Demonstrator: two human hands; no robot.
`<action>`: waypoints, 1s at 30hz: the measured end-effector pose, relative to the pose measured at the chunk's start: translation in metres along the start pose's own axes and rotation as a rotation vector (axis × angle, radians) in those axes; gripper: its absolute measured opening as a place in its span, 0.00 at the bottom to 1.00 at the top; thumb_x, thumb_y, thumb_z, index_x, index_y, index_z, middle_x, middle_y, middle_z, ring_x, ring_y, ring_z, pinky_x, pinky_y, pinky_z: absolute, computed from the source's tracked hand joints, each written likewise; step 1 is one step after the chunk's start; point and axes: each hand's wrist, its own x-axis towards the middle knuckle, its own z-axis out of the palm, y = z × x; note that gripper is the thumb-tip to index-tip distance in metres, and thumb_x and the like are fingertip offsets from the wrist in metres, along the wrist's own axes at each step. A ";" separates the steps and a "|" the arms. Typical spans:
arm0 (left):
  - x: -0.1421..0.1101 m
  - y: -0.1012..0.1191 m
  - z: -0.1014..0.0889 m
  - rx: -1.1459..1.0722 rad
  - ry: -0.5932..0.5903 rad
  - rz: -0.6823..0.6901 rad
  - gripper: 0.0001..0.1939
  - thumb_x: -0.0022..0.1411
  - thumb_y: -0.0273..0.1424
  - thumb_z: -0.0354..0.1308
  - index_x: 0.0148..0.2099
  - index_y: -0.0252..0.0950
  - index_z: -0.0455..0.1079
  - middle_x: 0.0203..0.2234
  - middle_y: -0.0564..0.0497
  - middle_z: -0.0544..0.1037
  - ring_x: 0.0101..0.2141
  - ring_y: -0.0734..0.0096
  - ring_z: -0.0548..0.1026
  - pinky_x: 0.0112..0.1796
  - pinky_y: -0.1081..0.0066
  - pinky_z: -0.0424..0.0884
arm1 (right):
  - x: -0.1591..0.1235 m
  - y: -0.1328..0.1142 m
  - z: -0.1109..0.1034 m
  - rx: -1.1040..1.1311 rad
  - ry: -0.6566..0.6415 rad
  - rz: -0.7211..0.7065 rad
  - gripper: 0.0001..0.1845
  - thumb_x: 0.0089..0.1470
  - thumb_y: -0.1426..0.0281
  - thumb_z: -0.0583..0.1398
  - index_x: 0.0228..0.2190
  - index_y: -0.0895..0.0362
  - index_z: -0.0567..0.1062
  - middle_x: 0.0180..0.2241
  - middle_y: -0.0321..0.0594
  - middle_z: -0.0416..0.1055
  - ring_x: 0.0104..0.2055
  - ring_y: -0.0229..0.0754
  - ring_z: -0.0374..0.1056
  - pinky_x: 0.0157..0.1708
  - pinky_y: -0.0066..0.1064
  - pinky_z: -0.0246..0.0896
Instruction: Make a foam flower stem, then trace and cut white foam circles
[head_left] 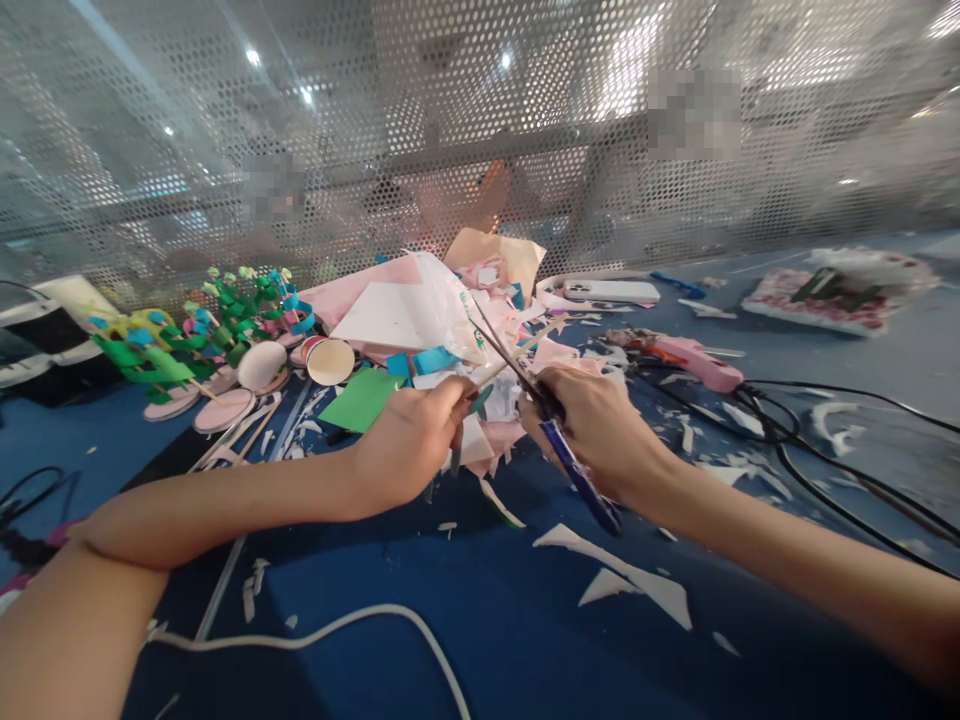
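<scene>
My right hand [592, 425] grips a pair of scissors [574, 475] with dark blue handles. Their blades point up and to the left, over the pile of paper, and look slightly parted. Closed in a pinch, my left hand [412, 435] holds a thin wooden stick [536, 342] that slants up to the right and crosses near the blades. A small dark green piece [481, 399] shows at the fingertips; whether it is joined to the stick I cannot tell. Green paper [360, 400] lies beside my left hand, and white and pink paper scraps [491, 440] lie between the hands.
Paper plants [161, 360] on round bases stand left, near a paper cup [330, 361]. A pink glue gun [705, 362], black cables [795, 460] and a phone [611, 291] are right. A white cable [360, 622] crosses the front. Perforated metal mesh [465, 100] rises behind.
</scene>
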 end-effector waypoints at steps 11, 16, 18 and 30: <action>0.008 -0.013 0.005 -0.167 0.084 0.127 0.11 0.63 0.24 0.44 0.34 0.30 0.67 0.15 0.55 0.70 0.18 0.80 0.67 0.23 0.79 0.60 | 0.003 0.004 -0.003 0.002 0.006 -0.048 0.09 0.44 0.70 0.51 0.17 0.55 0.55 0.17 0.35 0.57 0.21 0.35 0.54 0.25 0.28 0.47; 0.012 -0.017 0.003 -0.244 0.105 0.170 0.11 0.63 0.24 0.45 0.37 0.28 0.68 0.15 0.55 0.70 0.18 0.80 0.67 0.23 0.80 0.61 | 0.003 0.003 -0.007 0.155 -0.083 -0.039 0.10 0.46 0.68 0.51 0.17 0.56 0.60 0.16 0.34 0.57 0.20 0.33 0.52 0.23 0.28 0.45; 0.014 -0.018 0.002 -0.284 0.080 0.164 0.11 0.63 0.24 0.45 0.36 0.28 0.68 0.14 0.55 0.70 0.17 0.81 0.67 0.23 0.80 0.61 | 0.003 0.003 -0.008 0.196 -0.097 -0.012 0.10 0.47 0.67 0.51 0.18 0.57 0.61 0.16 0.33 0.56 0.20 0.33 0.52 0.22 0.28 0.45; 0.026 -0.029 -0.005 -0.640 -0.153 0.053 0.12 0.62 0.26 0.45 0.39 0.29 0.69 0.14 0.59 0.67 0.11 0.87 0.61 0.14 0.84 0.57 | 0.006 0.006 -0.009 0.233 -0.114 0.015 0.14 0.49 0.63 0.51 0.17 0.57 0.62 0.16 0.34 0.58 0.20 0.34 0.54 0.22 0.28 0.47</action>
